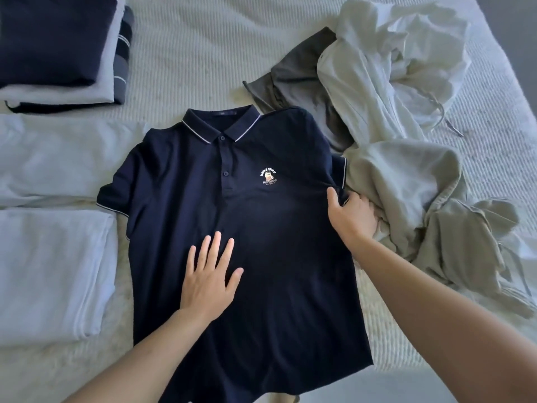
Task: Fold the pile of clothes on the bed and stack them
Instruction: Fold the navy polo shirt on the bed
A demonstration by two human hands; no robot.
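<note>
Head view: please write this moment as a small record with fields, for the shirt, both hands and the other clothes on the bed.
garment in work: navy polo shirt, spread front up, collar away from the person
left hand: left hand lies flat on the shirt's front, fingers straight
right hand: right hand grips the shirt's edge beside its sleeve
unfolded: pale heap of clothes to the right, over a grey-brown garment
folded: stack at far left, navy on top; two pale folded pieces nearer
surface: ribbed bed cover
</note>
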